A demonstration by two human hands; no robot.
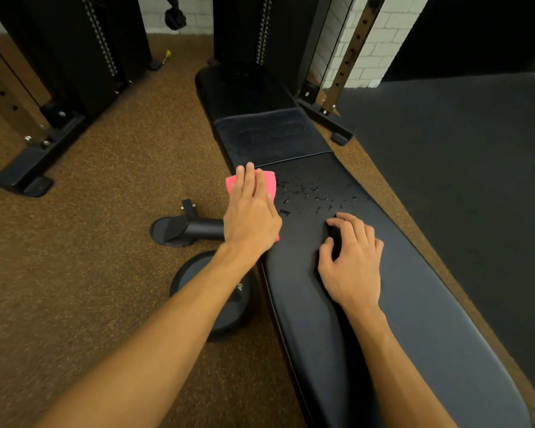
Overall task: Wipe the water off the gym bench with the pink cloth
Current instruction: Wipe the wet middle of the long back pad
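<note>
Both hands relaxed: left (250, 211) presses perhaps-folded pink cloth (267, 180), right (352, 257) touches wet bench (414, 288).

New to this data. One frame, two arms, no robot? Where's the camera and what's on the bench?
No robot here: one camera sits on a person's head, looking forward and down, so the two bare arms are the wearer's own. The left hand lies flat, pressing a pink cloth onto the left edge of a black gym bench. Water droplets are scattered on the pad just right of the cloth, not yet wiped. The right hand rests on the bench by its bent fingertips and holds nothing. Rack uprights stand behind.
</note>
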